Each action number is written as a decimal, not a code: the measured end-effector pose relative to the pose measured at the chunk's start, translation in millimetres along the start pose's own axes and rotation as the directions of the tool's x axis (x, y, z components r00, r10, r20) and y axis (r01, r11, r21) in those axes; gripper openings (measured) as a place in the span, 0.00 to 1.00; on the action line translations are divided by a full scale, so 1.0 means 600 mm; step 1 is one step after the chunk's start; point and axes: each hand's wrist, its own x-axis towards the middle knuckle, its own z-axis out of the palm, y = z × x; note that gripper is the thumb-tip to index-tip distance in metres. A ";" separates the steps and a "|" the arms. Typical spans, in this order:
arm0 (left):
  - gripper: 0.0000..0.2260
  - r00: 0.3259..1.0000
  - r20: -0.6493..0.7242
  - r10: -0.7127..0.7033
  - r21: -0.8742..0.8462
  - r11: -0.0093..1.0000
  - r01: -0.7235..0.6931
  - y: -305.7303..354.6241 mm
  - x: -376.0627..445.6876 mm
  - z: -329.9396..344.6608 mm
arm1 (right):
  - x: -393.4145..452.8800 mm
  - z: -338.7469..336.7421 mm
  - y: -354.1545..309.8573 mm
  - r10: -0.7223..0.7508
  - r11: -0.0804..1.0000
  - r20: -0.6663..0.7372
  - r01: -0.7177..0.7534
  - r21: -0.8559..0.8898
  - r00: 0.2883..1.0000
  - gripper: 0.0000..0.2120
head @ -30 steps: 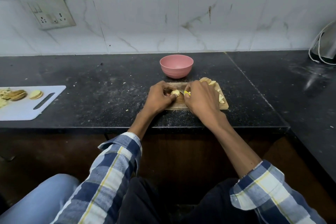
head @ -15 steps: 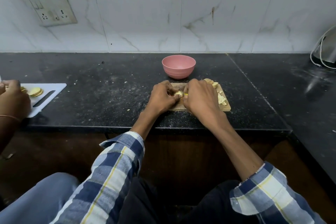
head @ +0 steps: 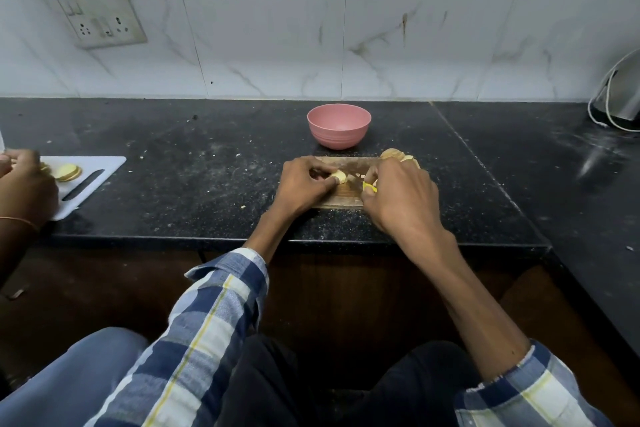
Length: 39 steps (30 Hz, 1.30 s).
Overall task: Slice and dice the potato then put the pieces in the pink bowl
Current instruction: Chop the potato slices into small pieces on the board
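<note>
A small wooden cutting board (head: 337, 202) lies on the black counter, just in front of the pink bowl (head: 338, 125). My left hand (head: 304, 185) pinches a pale potato slice (head: 340, 176) down on the board. My right hand (head: 398, 196) grips a knife with a yellow handle (head: 370, 187); only a bit of the handle shows, and the blade is hidden between my hands. More potato slices (head: 394, 154) are stacked at the board's far right corner, partly behind my right hand. Nothing shows inside the bowl from this angle.
At the far left another person's hand (head: 24, 184) holds potato slices (head: 68, 171) on a white cutting board (head: 93, 180). A kettle with a white cord (head: 616, 97) stands at the back right. The counter's front edge runs just below my wrists.
My two hands have drawn slightly apart over the board, showing the slice under my left fingers. The other person's hand came into view at the left about half a second ago.
</note>
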 end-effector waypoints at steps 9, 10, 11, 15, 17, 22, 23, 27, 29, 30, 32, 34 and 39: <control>0.08 1.000 -0.010 -0.010 -0.039 0.999 0.010 0.002 -0.003 0.001 | 0.042 0.047 -0.023 -0.038 0.999 -0.045 0.039 0.020 0.998 0.09; 0.08 1.000 -0.009 -0.009 -0.040 0.999 0.008 0.001 -0.002 0.001 | 0.045 0.051 -0.024 -0.034 0.999 -0.040 0.035 0.022 0.999 0.08; 0.08 1.000 -0.010 -0.005 -0.042 0.999 0.005 0.000 -0.002 0.002 | 0.048 0.055 -0.026 -0.030 0.999 -0.038 0.031 0.024 0.999 0.08; 0.07 1.000 -0.014 -0.006 -0.047 0.999 0.005 -0.002 0.001 0.001 | 0.055 0.058 -0.032 -0.032 0.999 -0.034 0.032 0.021 0.999 0.06; 0.07 1.000 -0.014 -0.014 -0.049 0.999 0.013 -0.002 0.002 0.003 | 0.058 0.054 -0.033 -0.019 0.999 -0.014 0.020 0.037 1.000 0.06; 0.07 1.000 -0.019 -0.022 -0.052 0.998 0.021 -0.002 0.003 0.005 | 0.040 0.036 -0.032 0.017 0.999 0.040 -0.018 0.036 0.999 0.09; 0.07 1.000 -0.019 -0.025 -0.054 0.998 0.024 -0.001 0.002 0.005 | 0.033 0.029 -0.032 0.021 1.000 0.057 -0.022 0.022 0.998 0.09; 0.07 1.000 -0.016 -0.017 -0.050 0.999 0.017 0.000 0.000 0.003 | 0.009 -0.005 -0.027 0.023 0.999 0.088 -0.020 -0.033 0.996 0.08; 0.07 1.000 -0.015 -0.005 -0.046 0.999 0.004 -0.001 -0.002 0.000 | 0.000 -0.013 -0.024 0.011 0.999 0.057 -0.008 -0.045 0.998 0.06; 0.07 1.000 -0.019 -0.002 -0.048 0.999 0.001 -0.002 -0.002 -0.001 | -0.003 -0.013 -0.023 0.005 0.999 0.030 -0.003 -0.044 1.000 0.06; 0.07 1.000 -0.026 -0.002 -0.049 0.999 0.001 -0.003 -0.003 -0.002 | -0.002 -0.003 -0.023 -0.012 1.000 -0.036 0.011 -0.025 0.999 0.07; 0.06 1.000 -0.027 -0.002 -0.058 0.998 0.001 -0.004 -0.003 -0.003 | 0.006 0.013 -0.026 -0.032 0.999 -0.084 0.032 -0.004 0.996 0.08; 0.05 0.999 -0.035 0.001 -0.078 0.997 -0.004 -0.004 -0.003 -0.002 | 0.030 0.052 -0.038 -0.033 0.999 -0.072 0.034 0.012 0.997 0.07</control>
